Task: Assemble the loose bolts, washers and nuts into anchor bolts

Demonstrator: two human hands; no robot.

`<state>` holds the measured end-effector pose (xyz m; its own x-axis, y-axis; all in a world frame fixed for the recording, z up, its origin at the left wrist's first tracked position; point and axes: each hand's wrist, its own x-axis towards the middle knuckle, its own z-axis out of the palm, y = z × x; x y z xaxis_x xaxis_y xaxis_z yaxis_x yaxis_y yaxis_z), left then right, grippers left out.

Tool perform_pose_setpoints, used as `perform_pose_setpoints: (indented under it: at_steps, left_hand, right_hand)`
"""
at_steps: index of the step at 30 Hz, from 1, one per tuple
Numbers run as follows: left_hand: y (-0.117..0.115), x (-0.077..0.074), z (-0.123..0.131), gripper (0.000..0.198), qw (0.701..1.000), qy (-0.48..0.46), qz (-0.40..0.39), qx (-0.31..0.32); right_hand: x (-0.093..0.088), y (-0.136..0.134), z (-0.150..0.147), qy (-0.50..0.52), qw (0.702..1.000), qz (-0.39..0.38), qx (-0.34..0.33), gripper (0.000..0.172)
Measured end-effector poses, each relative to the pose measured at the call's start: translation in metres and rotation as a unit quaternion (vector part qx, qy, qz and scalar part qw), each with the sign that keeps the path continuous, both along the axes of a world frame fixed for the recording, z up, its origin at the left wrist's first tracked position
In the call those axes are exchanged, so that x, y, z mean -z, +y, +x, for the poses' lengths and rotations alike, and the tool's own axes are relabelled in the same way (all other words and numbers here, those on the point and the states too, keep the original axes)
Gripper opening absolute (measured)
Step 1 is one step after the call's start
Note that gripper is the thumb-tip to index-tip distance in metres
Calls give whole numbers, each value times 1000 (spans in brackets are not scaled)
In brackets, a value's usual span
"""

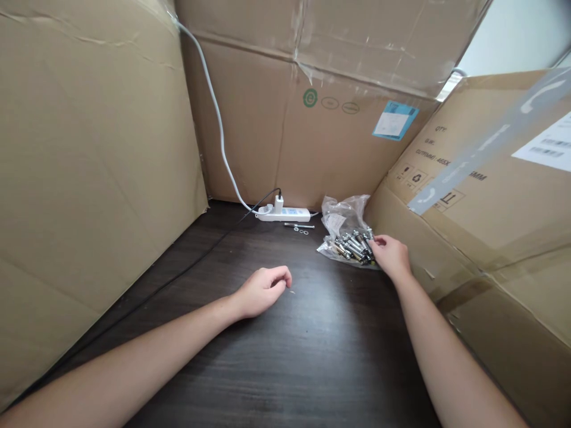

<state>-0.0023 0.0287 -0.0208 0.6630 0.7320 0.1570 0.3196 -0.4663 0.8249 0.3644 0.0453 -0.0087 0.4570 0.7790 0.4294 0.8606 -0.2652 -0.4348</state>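
Observation:
My right hand is at the right edge of a clear plastic bag, its thumb and fingers pinched on that edge. Inside the bag lies a heap of metal expansion bolts, some close against my fingertips. Whether a single bolt is also between the fingers cannot be made out. My left hand rests on the dark wooden tabletop with loosely curled fingers and a gap between thumb and forefinger. Nothing shows in it. Farther back, one separate bolt lies beside several small washers.
A white power strip with a plugged-in adapter lies at the back. A white cord and a black cable run from it. Large cardboard boxes wall in the left, back and right sides.

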Motion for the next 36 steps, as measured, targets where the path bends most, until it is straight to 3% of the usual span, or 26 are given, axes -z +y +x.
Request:
perform_pose_setpoints:
  at_steps: [13,20,23,26,31,36]
  left_hand:
    - [0,2,0,17,1000,1,0,6]
    - [1,2,0,17,1000,-1,2,9]
    - [1,3,0,17,1000,-3,7,8]
    - [1,3,0,18,1000,-3,8,7]
    - [1,6,1,20,1000,-15,15,3]
    - [3,7,-1,22,999,-16,30,16]
  right_hand:
    - [7,-5,-3,-33,999,2,-23,29]
    - [-5,-7,-24,-64,992,89,-56,26]
    - [-10,7,-54,-52,983,77,-158,22]
    - [-10,32,-88,-52,967,16,-250,26]
    - [3,79,-126,-102,964,-59,-239,31]
    - [14,102,-132,-146,963,-107,-200,33]
